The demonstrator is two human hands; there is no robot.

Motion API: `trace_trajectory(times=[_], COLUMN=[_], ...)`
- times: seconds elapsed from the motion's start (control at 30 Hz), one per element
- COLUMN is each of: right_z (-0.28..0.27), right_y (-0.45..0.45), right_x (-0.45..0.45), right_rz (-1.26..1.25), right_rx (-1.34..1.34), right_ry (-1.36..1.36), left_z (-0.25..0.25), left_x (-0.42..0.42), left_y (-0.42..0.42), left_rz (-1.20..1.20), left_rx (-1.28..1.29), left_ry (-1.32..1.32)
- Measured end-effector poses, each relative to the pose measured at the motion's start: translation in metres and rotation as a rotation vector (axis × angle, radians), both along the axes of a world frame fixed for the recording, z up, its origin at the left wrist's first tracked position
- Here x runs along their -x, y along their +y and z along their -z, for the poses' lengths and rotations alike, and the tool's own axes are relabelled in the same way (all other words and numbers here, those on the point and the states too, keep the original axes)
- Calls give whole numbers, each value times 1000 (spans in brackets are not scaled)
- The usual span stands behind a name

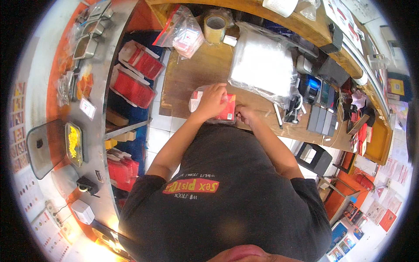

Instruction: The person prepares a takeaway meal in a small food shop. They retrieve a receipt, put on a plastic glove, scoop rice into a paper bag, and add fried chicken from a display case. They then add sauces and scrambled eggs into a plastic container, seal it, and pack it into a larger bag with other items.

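Note:
A red and white package (231,108) in clear plastic wrap lies at the near edge of the wooden table (196,73), against the dark shirt. My left hand (214,101) rests over its top, fingers bent; whether it grips or only presses the package cannot be told. At the package's right edge is my right hand (244,114), its fingers curled close to the plastic. What lies between those fingers is hidden. Clear wrap shows around the left and lower sides of the package.
Beyond the hands lie a large plastic-wrapped white stack (263,62), a roll of packing tape (214,29) and a zip bag of packets (188,39). A white marker (278,116) and a small printer (308,87) are to the right. Red flat boxes (134,86) fill a shelf at left.

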State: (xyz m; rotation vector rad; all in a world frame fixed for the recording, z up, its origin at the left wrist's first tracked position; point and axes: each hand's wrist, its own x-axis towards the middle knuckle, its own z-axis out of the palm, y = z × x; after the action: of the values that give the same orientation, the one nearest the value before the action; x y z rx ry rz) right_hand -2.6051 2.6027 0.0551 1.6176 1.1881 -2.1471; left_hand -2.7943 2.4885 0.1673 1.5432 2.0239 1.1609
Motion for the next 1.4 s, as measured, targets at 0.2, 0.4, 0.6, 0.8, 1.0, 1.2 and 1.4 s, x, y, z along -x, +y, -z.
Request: trace_trajectory(times=[0.2, 0.4, 0.6, 0.8, 1.0, 1.2, 1.4], right_z=[-5, -10, -65, -42, -2, -21, -76], right_y=[-8, -11, -13, -17, -18, -21, -15], right_x=[14, 10, 11, 12, -7, -6, 5], right_rz=[-529, -442, -107, 48, -454, -192, -146], right_rx=[-1177, -1139, -1031, -377, -522, -326, -208], right_ry=[-59, -9, 113, 191, 249, 272, 349], left_z=[27, 26, 14, 29, 32, 29, 61], left_x=[-7, 3, 9, 11, 11, 14, 20], left_y=[4, -17, -33, -37, -52, -67, -75], left_rz=[132, 193, 142, 97, 12, -93, -118], left_rx=[241, 252, 222, 206, 182, 93, 88], left_ry=[42, -94, -246, -273, -441, -635, -528])
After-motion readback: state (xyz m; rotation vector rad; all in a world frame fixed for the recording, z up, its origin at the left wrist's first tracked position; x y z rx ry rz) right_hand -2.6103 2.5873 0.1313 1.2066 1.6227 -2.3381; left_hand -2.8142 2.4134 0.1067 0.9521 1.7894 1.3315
